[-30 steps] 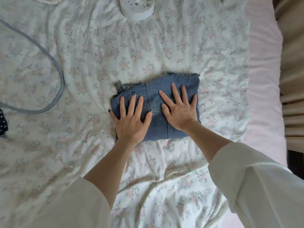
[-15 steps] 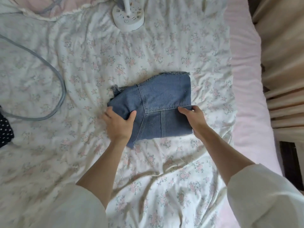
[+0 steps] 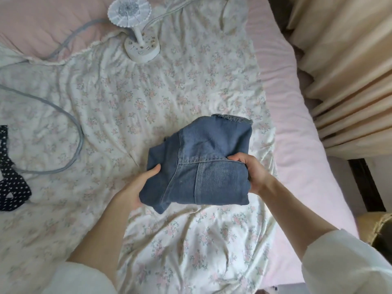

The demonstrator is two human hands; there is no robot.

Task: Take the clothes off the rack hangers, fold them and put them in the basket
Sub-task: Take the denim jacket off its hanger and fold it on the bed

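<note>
Head view, looking down on a bed. Folded denim garment [image 3: 203, 164] held between both hands above the floral sheet [image 3: 148, 98], right of centre. Left hand [image 3: 137, 187] grips the garment's left edge: thumb lies on top of the cloth, fingers hidden beneath. Right hand [image 3: 252, 172] grips the right edge, fingers curled over the top along a stitched seam, thumb out of sight. Hands are apart, one on each side of the bundle, both clamped on the denim. A frayed hem shows at the far right corner; a loose fold hangs down at the near left corner. Whether the bundle's underside touches the sheet cannot be told.

Both forearms bare, cream sleeves [image 3: 347, 264] pushed up.

Small white desk fan [image 3: 135, 24] stands on its round base at the far side of the sheet. Grey cable [image 3: 72, 124] loops across the left part. Dark polka-dot cloth [image 3: 10, 179] lies at the left edge. Pink mattress cover [image 3: 297, 124] runs along the right; beige curtain [image 3: 347, 71] hangs beyond it.
</note>
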